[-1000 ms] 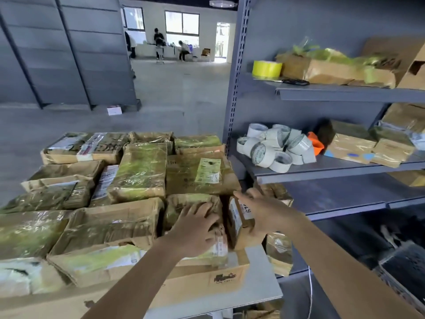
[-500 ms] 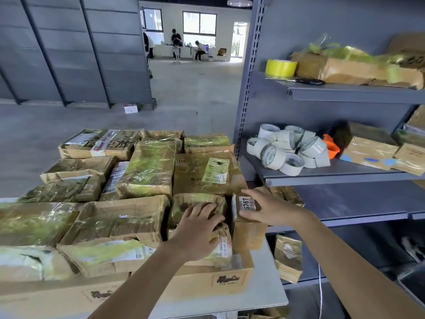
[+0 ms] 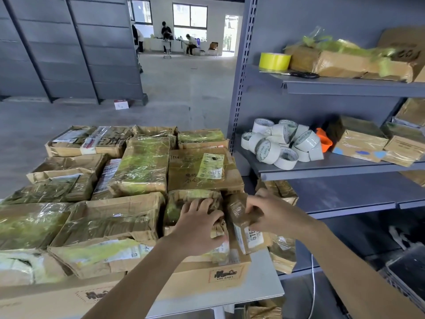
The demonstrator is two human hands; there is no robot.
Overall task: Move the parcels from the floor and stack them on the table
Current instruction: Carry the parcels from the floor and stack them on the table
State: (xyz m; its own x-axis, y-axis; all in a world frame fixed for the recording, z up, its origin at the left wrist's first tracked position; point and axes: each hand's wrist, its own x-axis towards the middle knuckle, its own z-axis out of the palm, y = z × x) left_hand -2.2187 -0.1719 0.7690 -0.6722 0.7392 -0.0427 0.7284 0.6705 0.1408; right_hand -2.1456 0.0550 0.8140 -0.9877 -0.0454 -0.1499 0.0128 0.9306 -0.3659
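Several taped brown parcels cover the white table [image 3: 259, 282], resting on flattened cardboard. My right hand [image 3: 273, 215] grips a small brown parcel [image 3: 247, 236] with a white number label, lying tilted at the stack's right edge. My left hand [image 3: 197, 229] presses flat on the crumpled parcel [image 3: 186, 203] just left of it. A larger parcel with a yellow-green label [image 3: 202, 169] lies right behind them. More parcels [image 3: 281, 256] show below the table's right edge, beside the shelf.
A grey metal shelf unit [image 3: 333, 166] stands close on the right, holding white tape rolls [image 3: 280, 146], a yellow tape roll [image 3: 274, 61], scissors and boxes. Grey panels lean at the far left. People sit by the far windows.
My right hand has tipped the small labelled parcel from upright down flat against the stack. My left hand has stayed on the crumpled parcel. My view has shifted slightly left.
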